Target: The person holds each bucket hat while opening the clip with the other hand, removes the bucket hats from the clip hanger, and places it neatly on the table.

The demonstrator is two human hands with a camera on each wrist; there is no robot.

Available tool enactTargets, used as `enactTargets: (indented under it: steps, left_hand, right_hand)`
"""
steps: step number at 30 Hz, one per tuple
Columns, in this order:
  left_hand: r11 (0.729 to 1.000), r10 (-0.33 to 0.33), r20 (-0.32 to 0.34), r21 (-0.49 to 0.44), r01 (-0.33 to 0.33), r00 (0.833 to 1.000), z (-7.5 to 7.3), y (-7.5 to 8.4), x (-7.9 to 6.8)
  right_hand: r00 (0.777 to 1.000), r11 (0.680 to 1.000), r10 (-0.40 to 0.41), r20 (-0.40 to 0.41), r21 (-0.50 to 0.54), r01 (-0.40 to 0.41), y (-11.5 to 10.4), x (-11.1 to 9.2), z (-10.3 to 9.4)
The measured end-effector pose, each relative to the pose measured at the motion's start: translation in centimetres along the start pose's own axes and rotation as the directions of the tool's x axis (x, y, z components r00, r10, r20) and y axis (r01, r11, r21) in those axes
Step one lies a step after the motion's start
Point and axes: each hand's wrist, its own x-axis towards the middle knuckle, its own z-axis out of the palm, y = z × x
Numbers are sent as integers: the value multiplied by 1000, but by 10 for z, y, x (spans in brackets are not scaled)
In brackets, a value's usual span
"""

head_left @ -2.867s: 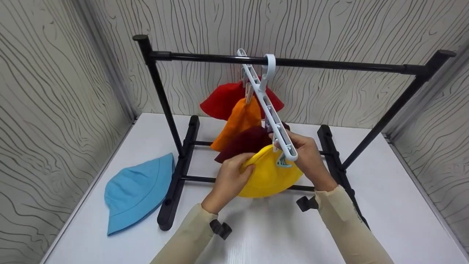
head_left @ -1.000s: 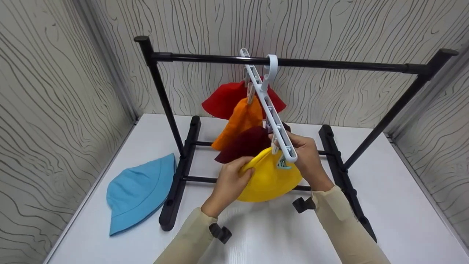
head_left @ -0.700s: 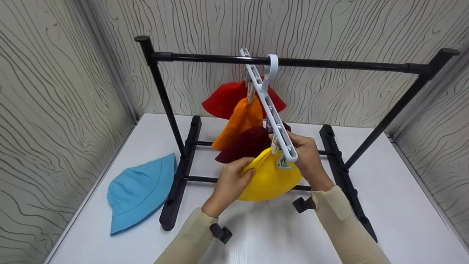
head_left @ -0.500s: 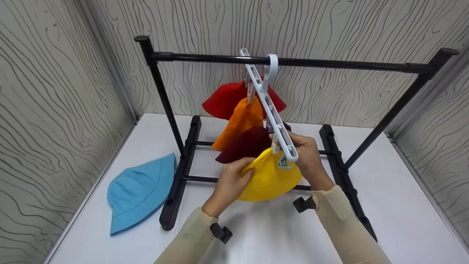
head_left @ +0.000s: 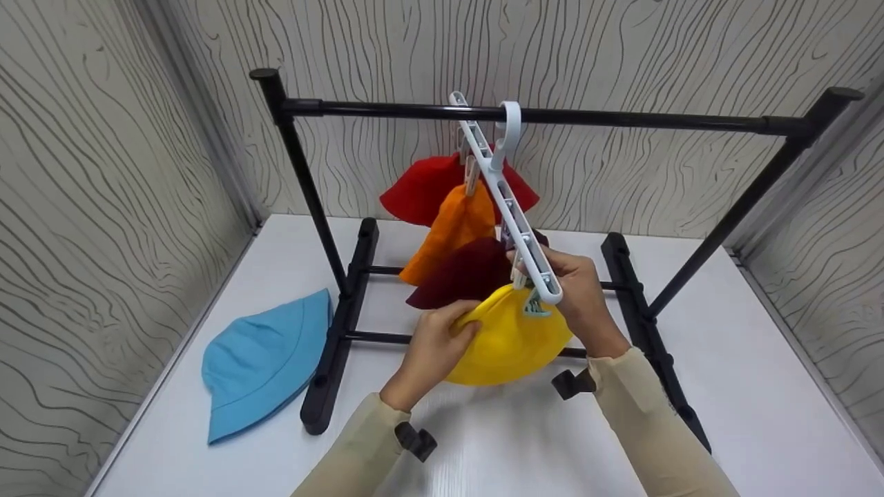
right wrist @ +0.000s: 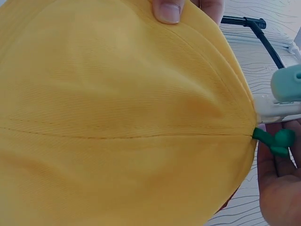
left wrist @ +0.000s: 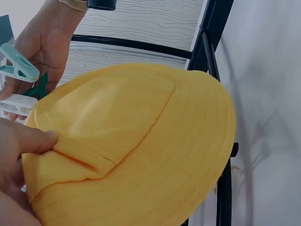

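My left hand (head_left: 435,338) pinches the brim of a yellow bucket hat (head_left: 511,345) below the near end of a white clip hanger (head_left: 495,178). A small green sprout (right wrist: 282,139) tops its crown, right by a white clip (right wrist: 273,108). My right hand (head_left: 583,293) reaches behind the hanger and pinches this white clip, its fingertips partly hidden. The crown's tip is right at the clip's mouth. A mint clip (head_left: 535,305) dangles at the hanger's end. Behind, a maroon hat (head_left: 459,276), an orange hat (head_left: 456,228) and a red hat (head_left: 421,190) hang from the same hanger.
The hanger hooks over the top bar (head_left: 621,119) of a black rack, whose feet (head_left: 338,331) stand on the white table (head_left: 760,373). A blue bucket hat (head_left: 266,362) lies left of the rack. Wood-patterned walls enclose the back and sides.
The yellow hat has dropped slightly, and its top edge now sits a little lower beneath the white clip. Both hands keep nearly the same places; the blue hat has not moved.
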Motion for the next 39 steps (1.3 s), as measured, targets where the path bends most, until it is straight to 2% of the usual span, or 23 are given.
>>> enactTargets:
  steps: [9,25,35,39]
  left_hand:
    - [1000,1,-4,7,-1,1000,-1,-2,-2]
    - [1000,10,16,20,-11,1000,-7,-7,-8]
    - [1000,3,22,13,-3,1000,-12,-11,-12]
    - [1000,-28,37,5,28,999,-14,-12,-13]
  right_hand:
    - [1000,1000,7,3,11,-7,-1,-2,-2]
    - [999,999,1,48,-43,2,2,-4,-2]
    - [998,996,13,54,-92,-8,5,-7,-3]
    - [998,994,29,47,-103,-24,5,-8,-3]
